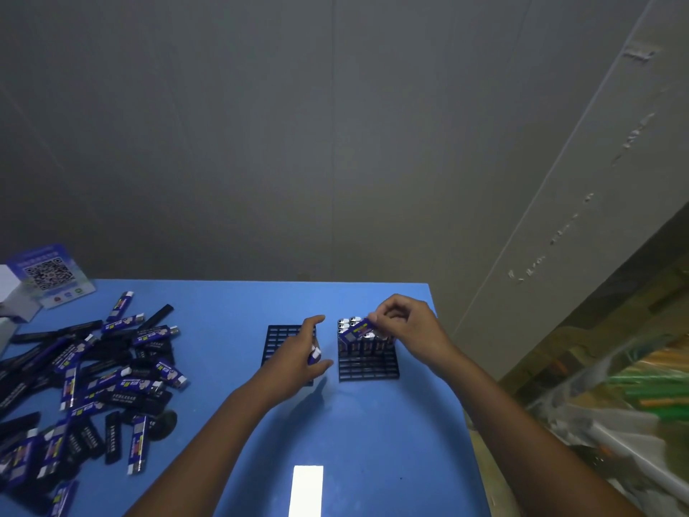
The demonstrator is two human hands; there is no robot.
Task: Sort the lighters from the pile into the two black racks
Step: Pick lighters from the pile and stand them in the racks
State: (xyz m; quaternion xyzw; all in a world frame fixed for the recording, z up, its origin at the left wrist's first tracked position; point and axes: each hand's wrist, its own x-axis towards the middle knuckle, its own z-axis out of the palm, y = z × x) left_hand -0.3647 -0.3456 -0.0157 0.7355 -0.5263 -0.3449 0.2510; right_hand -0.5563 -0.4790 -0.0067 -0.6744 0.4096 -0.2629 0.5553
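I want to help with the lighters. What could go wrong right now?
The right hand pinches a tilted lighter above the right rack; it might knock over the lighters already standing there. The left hand holds another lighter over the left rack and could nudge that rack.

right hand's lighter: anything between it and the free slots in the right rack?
Nothing visible. The right hand holds the lighter tilted over lighters already standing in the right rack; the near rows of slots are open and unobstructed.
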